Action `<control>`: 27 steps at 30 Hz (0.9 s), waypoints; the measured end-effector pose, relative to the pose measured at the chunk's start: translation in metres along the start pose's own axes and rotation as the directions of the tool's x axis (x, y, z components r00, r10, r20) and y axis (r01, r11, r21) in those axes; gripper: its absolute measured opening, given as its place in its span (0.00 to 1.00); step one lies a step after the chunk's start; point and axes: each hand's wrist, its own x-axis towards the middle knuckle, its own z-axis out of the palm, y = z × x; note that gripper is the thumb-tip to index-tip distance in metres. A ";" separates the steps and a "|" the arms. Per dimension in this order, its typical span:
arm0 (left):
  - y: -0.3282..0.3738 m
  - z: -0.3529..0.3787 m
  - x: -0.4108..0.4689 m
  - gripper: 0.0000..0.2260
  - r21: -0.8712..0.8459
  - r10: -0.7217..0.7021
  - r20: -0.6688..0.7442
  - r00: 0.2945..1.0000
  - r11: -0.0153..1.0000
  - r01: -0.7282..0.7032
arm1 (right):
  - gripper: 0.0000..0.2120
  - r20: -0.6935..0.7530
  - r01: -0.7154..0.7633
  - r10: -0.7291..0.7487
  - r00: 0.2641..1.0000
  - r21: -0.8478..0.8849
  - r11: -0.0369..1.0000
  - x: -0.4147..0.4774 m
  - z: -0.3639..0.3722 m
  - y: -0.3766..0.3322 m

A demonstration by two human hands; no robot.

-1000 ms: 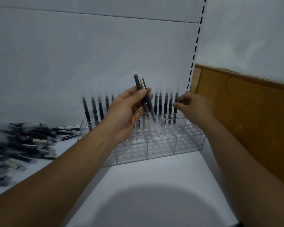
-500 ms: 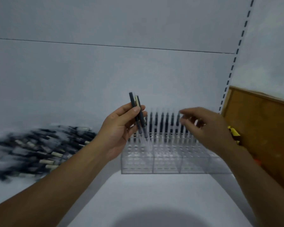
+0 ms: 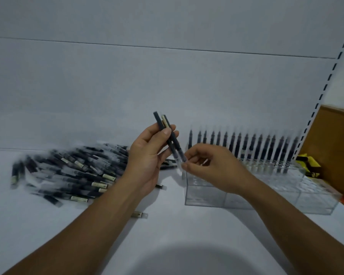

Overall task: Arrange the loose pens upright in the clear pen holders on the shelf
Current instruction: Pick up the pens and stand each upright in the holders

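shelf carries blurred pen heap, perhaps three clear holders.

The left hand grips a few pens, thumb pressed on them. The right hand, just beside it, pinches their low end.

— Hands?
— Two: left hand, right hand.
— Held pens?
— Looks like three; hard to separate.
— Upright pens in the clear holders?
— About sixteen, one row; too blurred for certainty.
— Holders themselves?
— Seemingly three, side by side.
— Loose pile?
— Dozens; beyond counting. Also one yellow object.
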 end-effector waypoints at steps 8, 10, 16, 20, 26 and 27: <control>0.001 -0.003 0.000 0.09 0.172 0.041 -0.001 0.999 0.984 -0.040 | 0.04 -0.195 -0.030 0.246 0.949 0.724 0.689 0.001 -0.026 0.004; 0.001 -0.005 -0.001 0.09 0.216 0.058 -0.014 0.998 0.975 -0.053 | 0.07 -0.214 0.014 0.293 0.932 0.829 0.560 0.001 -0.033 0.005; 0.003 -0.010 0.001 0.08 0.316 0.134 -0.069 0.989 0.943 -0.106 | 0.06 -0.397 0.101 0.316 0.862 0.745 0.660 0.007 -0.052 0.012; 0.003 -0.012 0.003 0.08 0.295 0.147 -0.093 0.985 0.949 -0.114 | 0.05 -0.480 0.049 0.166 0.862 0.403 0.914 0.025 -0.052 0.006; 0.003 -0.013 0.004 0.08 0.202 0.101 -0.098 0.990 0.976 -0.079 | 0.06 -0.424 0.035 0.013 0.906 0.105 0.994 0.052 -0.031 0.004; 0.003 -0.013 0.005 0.08 0.192 0.096 -0.093 0.991 0.978 -0.076 | 0.06 -0.409 0.024 0.012 0.913 0.081 0.996 0.055 -0.029 0.005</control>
